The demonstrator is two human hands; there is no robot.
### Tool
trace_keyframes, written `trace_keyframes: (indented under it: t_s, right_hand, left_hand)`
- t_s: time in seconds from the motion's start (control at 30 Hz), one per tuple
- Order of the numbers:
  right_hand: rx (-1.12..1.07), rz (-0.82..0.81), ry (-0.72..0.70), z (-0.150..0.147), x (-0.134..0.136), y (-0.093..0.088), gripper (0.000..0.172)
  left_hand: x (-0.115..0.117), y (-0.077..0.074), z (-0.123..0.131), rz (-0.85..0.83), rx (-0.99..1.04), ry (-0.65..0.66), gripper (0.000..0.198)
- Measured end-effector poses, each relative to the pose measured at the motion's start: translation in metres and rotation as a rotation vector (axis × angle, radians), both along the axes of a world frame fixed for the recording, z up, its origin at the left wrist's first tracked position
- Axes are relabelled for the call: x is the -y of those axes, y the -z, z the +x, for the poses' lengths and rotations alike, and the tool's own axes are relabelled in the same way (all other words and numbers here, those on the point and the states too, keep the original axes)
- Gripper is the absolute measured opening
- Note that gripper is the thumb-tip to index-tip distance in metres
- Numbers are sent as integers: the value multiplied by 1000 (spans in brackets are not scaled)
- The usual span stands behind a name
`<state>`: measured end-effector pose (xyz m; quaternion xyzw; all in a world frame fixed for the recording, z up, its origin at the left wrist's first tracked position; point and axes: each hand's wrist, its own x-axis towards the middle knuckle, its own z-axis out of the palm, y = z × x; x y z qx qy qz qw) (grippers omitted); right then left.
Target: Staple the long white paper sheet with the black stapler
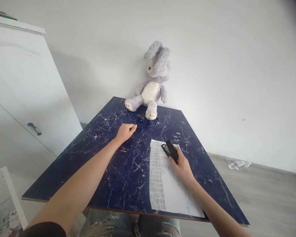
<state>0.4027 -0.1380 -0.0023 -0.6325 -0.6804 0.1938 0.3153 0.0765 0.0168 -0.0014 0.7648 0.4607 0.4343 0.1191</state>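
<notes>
My right hand point(182, 168) is closed round the back of a black stapler point(170, 150) that rests on the far corner of a printed white paper sheet point(166, 184). The sheet lies on a dark blue marble-patterned table point(118, 164), near its front right. My left hand point(125, 131) rests on the table farther back, fingers curled in a loose fist or pinch; whether anything is in them is hidden. A grey and white plush rabbit point(153, 82) sits at the table's far edge, leaning on the wall.
A white cabinet point(22, 85) with a dark handle point(35, 128) stands at the left. A small pale scrap point(178, 133) lies on the table beyond the stapler. A crumpled clear wrapper point(238, 164) lies on the grey floor at the right. Printed paper point(2, 200) shows at bottom left.
</notes>
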Motion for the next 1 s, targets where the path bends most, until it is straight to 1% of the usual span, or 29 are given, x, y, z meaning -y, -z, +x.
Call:
trace_keyframes:
  t_s: [0.07, 0.1, 0.17, 0.23, 0.27, 0.3, 0.33, 0.43, 0.5, 0.57, 0.63, 0.67, 0.77, 0.83, 0.87, 0.9, 0.93, 1.0]
  right_hand:
    - [-56, -44, 5, -3, 1, 0, 52]
    - [-91, -40, 19, -2, -2, -1, 50]
    - [-148, 45, 94, 6, -16, -6, 48]
    - [-120, 176, 220, 18, -43, -10, 50]
    - [-59, 224, 273, 24, -60, -12, 51]
    - [31, 237, 297, 29, -78, -12, 51]
    - [133, 232, 293, 32, -95, -11, 52]
    - [381, 119, 236, 32, -137, -1, 56]
    - [454, 16, 239, 25, -151, 10, 60]
    - [471, -51, 249, 16, -156, 20, 64]
    - [470, -65, 246, 7, -157, 28, 64]
    - [472, -66, 241, 2, -157, 30, 63]
    - [471, -56, 217, -17, -160, 30, 60]
    - [463, -51, 197, -37, -164, 27, 58]
    - [458, -49, 180, -50, -166, 25, 57]
    - [453, -48, 155, -65, -168, 23, 56]
    - [447, -46, 121, -82, -169, 22, 56]
    - [433, -37, 34, -121, -171, 21, 59]
  left_hand:
    - [0, 0, 0, -7, 9, -5, 49]
    - [0, 0, 0, -12, 19, -10, 49]
    - [1, -1, 0, -28, 52, -15, 49]
    - [1, -3, -1, -47, 117, -13, 48]
    - [1, -3, -2, -57, 161, -16, 48]
    - [1, -4, -4, -67, 210, -27, 48]
    - [1, -4, -5, -75, 263, -45, 48]
    - [-2, -3, -13, -96, 409, -123, 49]
    - [-5, -3, -19, -107, 517, -173, 49]
    - [-8, -7, -28, -129, 653, -207, 48]
    - [-9, -16, -41, -172, 789, -211, 49]
    - [-9, -22, -50, -204, 839, -192, 50]
    - [-5, -42, -76, -299, 871, -64, 53]
    - [2, -49, -92, -312, 823, -10, 52]
    - [6, -50, -99, -292, 782, -34, 52]
    - [11, -48, -105, -251, 724, -97, 52]
    - [16, -44, -110, -190, 647, -188, 53]
    - [26, -32, -117, -34, 446, -412, 54]
